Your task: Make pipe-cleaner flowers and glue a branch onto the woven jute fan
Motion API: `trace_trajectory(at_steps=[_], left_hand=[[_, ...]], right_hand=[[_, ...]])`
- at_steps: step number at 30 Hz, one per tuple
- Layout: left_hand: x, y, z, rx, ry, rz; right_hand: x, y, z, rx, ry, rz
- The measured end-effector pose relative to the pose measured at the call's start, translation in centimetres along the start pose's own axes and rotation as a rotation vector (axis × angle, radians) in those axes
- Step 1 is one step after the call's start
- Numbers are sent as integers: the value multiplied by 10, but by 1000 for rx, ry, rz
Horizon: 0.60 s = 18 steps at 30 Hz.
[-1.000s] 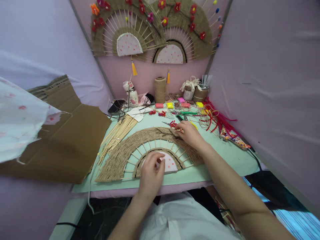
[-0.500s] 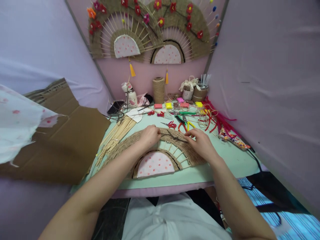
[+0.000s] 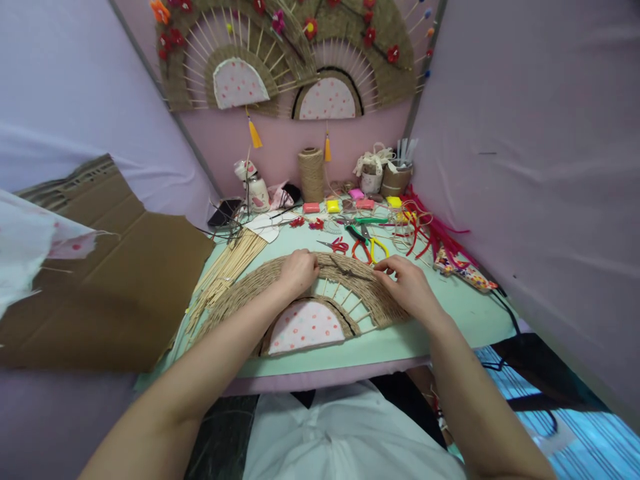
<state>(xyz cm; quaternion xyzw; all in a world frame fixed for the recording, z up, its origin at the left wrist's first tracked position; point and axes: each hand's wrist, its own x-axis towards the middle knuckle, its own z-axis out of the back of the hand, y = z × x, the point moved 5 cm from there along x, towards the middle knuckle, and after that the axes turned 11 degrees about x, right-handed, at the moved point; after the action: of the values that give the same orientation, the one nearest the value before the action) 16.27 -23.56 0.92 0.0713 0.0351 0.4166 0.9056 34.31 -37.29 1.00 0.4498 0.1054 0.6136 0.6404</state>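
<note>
While curling left hand [image 3: 301, 268] at left end of dark twig [image 3: 347, 271], hiding fingertips, can't confirm grip. Got right hand [image 3: 400, 279] at other end with tips close together, can't confirm clamping. Got twig lying on woven fan [image 3: 257, 279], flat on mint tabletop [image 3: 385, 348] near scissors [image 3: 340, 246].

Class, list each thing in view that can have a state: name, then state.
Woven fan: lying on the table
Dark twig: resting on the fan
Left hand: fingers bent, on the fan
Right hand: fingers bent, near the twig
Wall fans: hung, bearing flowers
Twine spool: upright
Phone: screen dark
Yellow pliers: handles spread
Scissors: lying, opening unclear
</note>
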Motion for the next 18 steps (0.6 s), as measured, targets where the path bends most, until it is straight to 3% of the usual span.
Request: trace_trajectory(at_steps=[9, 14, 18], left_hand=[[-1, -1, 2, -43, -16, -5], [-19, 10, 25, -107, -106, 23], [-58, 19, 44, -214, -188, 21]], right_hand=[[-6, -8, 13, -42, -36, -22], [-13, -31, 59, -144, -222, -103], [-27, -63, 105, -302, -401, -254]])
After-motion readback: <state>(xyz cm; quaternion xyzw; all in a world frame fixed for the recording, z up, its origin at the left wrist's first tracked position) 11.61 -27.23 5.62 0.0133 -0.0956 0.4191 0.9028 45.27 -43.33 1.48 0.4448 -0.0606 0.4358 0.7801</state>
